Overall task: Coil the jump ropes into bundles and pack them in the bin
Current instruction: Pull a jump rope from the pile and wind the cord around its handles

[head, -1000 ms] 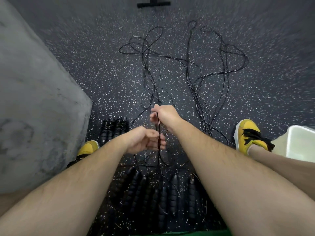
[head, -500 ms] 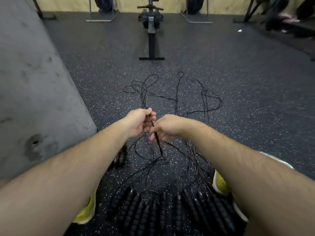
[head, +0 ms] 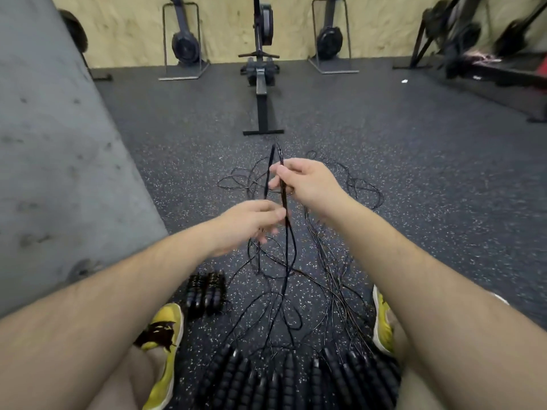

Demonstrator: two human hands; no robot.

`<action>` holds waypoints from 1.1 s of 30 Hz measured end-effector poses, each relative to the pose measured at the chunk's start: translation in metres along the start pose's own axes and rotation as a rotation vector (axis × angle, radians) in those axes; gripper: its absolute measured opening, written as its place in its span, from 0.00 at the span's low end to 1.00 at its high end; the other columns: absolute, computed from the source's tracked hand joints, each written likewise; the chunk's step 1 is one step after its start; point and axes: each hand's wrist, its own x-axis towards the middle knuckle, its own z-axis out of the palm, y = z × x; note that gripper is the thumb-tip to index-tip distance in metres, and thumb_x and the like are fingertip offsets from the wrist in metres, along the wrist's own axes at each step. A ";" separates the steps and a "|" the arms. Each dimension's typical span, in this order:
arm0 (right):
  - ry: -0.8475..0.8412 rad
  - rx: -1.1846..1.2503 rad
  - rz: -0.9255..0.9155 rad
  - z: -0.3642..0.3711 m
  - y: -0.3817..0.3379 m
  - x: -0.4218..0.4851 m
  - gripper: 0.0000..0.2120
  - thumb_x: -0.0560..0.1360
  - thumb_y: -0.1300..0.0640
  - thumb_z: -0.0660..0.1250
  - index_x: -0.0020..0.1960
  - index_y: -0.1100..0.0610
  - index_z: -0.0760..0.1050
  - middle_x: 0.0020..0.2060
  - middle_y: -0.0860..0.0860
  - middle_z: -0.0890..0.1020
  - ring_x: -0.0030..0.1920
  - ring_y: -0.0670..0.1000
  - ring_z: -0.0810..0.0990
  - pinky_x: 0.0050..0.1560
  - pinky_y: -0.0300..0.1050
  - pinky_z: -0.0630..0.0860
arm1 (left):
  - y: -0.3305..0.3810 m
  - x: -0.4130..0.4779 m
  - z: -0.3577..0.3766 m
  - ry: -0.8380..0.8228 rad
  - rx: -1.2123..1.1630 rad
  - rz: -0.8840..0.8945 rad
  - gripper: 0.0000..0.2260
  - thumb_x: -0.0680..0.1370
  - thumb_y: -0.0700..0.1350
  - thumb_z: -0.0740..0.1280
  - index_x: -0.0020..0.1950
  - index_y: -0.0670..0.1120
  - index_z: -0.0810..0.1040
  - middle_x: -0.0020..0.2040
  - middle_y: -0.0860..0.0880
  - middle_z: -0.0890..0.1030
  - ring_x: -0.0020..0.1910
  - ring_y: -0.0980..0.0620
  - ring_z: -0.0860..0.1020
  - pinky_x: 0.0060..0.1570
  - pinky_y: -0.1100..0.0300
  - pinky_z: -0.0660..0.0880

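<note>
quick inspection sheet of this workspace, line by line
surface: dark speckled rubber floor.
job's things: one jump rope lifted as a folded loop; other ropes loose and tangled on the floor; row of black handles nearest the person; small group of handles beside the left shoe; bin not seen.
clutter: small white scrap far off on the right.
grips: right grip curled round the loop near its top; left grip pinches it lower down.
cables: nothing seen.
surroundings: concrete wall on the left, rowing machine ahead, plywood wall behind it.
</note>
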 end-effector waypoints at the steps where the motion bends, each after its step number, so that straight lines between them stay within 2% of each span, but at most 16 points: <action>1: -0.010 0.001 -0.001 -0.002 0.000 0.000 0.08 0.82 0.56 0.64 0.54 0.55 0.82 0.42 0.48 0.87 0.32 0.42 0.73 0.35 0.33 0.71 | -0.003 0.002 0.003 0.024 0.112 0.013 0.13 0.83 0.49 0.66 0.64 0.44 0.79 0.52 0.51 0.83 0.45 0.53 0.78 0.43 0.58 0.76; 4: -0.016 0.081 0.013 -0.003 0.001 0.000 0.11 0.82 0.55 0.63 0.56 0.59 0.82 0.46 0.51 0.87 0.33 0.43 0.73 0.32 0.33 0.71 | 0.001 0.017 0.010 0.190 0.099 0.049 0.10 0.83 0.44 0.66 0.58 0.38 0.78 0.46 0.46 0.83 0.40 0.49 0.75 0.36 0.58 0.73; 6: -0.026 0.118 0.024 -0.004 0.001 -0.001 0.11 0.82 0.58 0.62 0.56 0.60 0.82 0.40 0.47 0.86 0.31 0.41 0.74 0.31 0.33 0.70 | 0.008 0.026 0.008 0.281 0.076 0.093 0.06 0.83 0.45 0.66 0.53 0.43 0.81 0.43 0.45 0.81 0.38 0.49 0.75 0.36 0.57 0.72; 8: -0.030 0.083 0.075 -0.005 0.004 -0.002 0.13 0.79 0.64 0.61 0.57 0.57 0.81 0.35 0.43 0.81 0.31 0.41 0.73 0.32 0.36 0.68 | 0.013 0.034 0.002 0.370 0.133 0.147 0.07 0.82 0.47 0.67 0.48 0.47 0.82 0.38 0.48 0.80 0.36 0.50 0.74 0.39 0.54 0.73; 9: -0.047 0.040 0.113 -0.007 0.006 -0.003 0.15 0.76 0.66 0.60 0.57 0.55 0.81 0.37 0.44 0.82 0.31 0.42 0.73 0.33 0.38 0.69 | 0.017 0.037 -0.001 0.414 0.159 0.171 0.09 0.82 0.48 0.67 0.46 0.46 0.82 0.36 0.50 0.79 0.35 0.50 0.74 0.41 0.52 0.73; 11: -0.143 -0.134 0.163 -0.008 0.009 -0.009 0.16 0.74 0.66 0.62 0.58 0.51 0.77 0.47 0.47 0.83 0.30 0.41 0.74 0.34 0.40 0.71 | 0.024 0.042 -0.007 0.462 0.132 0.211 0.10 0.81 0.48 0.66 0.45 0.46 0.83 0.36 0.52 0.79 0.34 0.51 0.73 0.43 0.51 0.72; 13: -0.252 -0.273 0.171 -0.003 0.014 -0.017 0.13 0.76 0.60 0.68 0.60 0.50 0.76 0.53 0.47 0.83 0.37 0.41 0.78 0.39 0.41 0.75 | 0.032 0.045 -0.011 0.446 0.027 0.224 0.09 0.81 0.48 0.66 0.47 0.48 0.85 0.38 0.54 0.81 0.34 0.53 0.71 0.42 0.54 0.69; 15: -0.242 -0.284 0.150 0.006 0.017 -0.019 0.09 0.78 0.53 0.70 0.57 0.51 0.79 0.49 0.48 0.84 0.40 0.46 0.79 0.44 0.43 0.76 | 0.038 0.047 -0.011 0.397 -0.049 0.243 0.09 0.82 0.46 0.65 0.48 0.51 0.85 0.39 0.53 0.80 0.33 0.54 0.70 0.38 0.57 0.68; 18: -0.132 -0.228 0.107 0.014 0.017 -0.013 0.02 0.79 0.54 0.69 0.49 0.50 0.81 0.38 0.49 0.82 0.37 0.49 0.77 0.44 0.49 0.77 | 0.039 0.047 -0.013 0.375 -0.065 0.258 0.10 0.84 0.47 0.63 0.52 0.53 0.84 0.41 0.51 0.79 0.34 0.55 0.70 0.34 0.60 0.68; 21: -0.033 -0.199 0.049 0.015 0.014 -0.005 0.05 0.80 0.56 0.68 0.47 0.53 0.82 0.34 0.50 0.81 0.35 0.48 0.77 0.45 0.54 0.80 | 0.032 0.046 -0.018 0.357 -0.032 0.194 0.13 0.85 0.54 0.60 0.56 0.53 0.83 0.40 0.51 0.79 0.36 0.53 0.71 0.34 0.59 0.69; 23: 0.022 -0.175 0.021 0.013 0.009 -0.001 0.07 0.80 0.56 0.67 0.44 0.55 0.81 0.32 0.50 0.80 0.32 0.48 0.77 0.37 0.49 0.79 | 0.022 0.041 -0.021 0.295 -0.076 0.129 0.17 0.85 0.55 0.57 0.58 0.49 0.82 0.46 0.49 0.81 0.38 0.53 0.72 0.35 0.57 0.69; 25: 0.065 -0.128 0.022 0.010 0.005 0.003 0.08 0.80 0.57 0.67 0.42 0.55 0.80 0.31 0.50 0.79 0.28 0.47 0.75 0.29 0.40 0.75 | 0.012 0.033 -0.020 0.148 -0.121 0.075 0.16 0.86 0.51 0.56 0.59 0.44 0.79 0.50 0.48 0.82 0.39 0.53 0.73 0.35 0.58 0.69; 28: 0.104 -0.066 0.033 0.006 0.005 0.009 0.09 0.80 0.57 0.68 0.43 0.59 0.80 0.30 0.50 0.79 0.26 0.45 0.74 0.32 0.39 0.74 | -0.002 0.022 -0.011 0.023 0.211 0.031 0.08 0.85 0.46 0.61 0.59 0.46 0.79 0.51 0.52 0.86 0.42 0.54 0.76 0.37 0.61 0.73; 29: 0.103 -0.048 0.045 0.005 0.007 0.010 0.09 0.80 0.56 0.67 0.43 0.59 0.80 0.31 0.51 0.80 0.27 0.45 0.75 0.32 0.39 0.74 | -0.004 0.023 -0.008 0.034 0.286 0.024 0.07 0.85 0.44 0.62 0.57 0.47 0.80 0.49 0.52 0.86 0.41 0.55 0.77 0.37 0.62 0.73; 31: 0.087 -0.005 0.086 0.004 0.010 0.011 0.10 0.80 0.56 0.67 0.45 0.61 0.79 0.34 0.54 0.83 0.31 0.48 0.78 0.35 0.42 0.76 | -0.002 0.026 -0.008 0.123 0.275 0.030 0.07 0.84 0.43 0.63 0.50 0.49 0.80 0.44 0.53 0.86 0.38 0.54 0.76 0.36 0.61 0.73; 33: 0.027 0.037 0.131 0.003 0.011 0.009 0.08 0.79 0.61 0.64 0.51 0.65 0.79 0.43 0.58 0.85 0.38 0.53 0.80 0.39 0.47 0.78 | 0.004 0.030 -0.015 0.234 0.254 0.088 0.09 0.84 0.44 0.64 0.46 0.50 0.81 0.40 0.54 0.86 0.36 0.52 0.75 0.38 0.58 0.71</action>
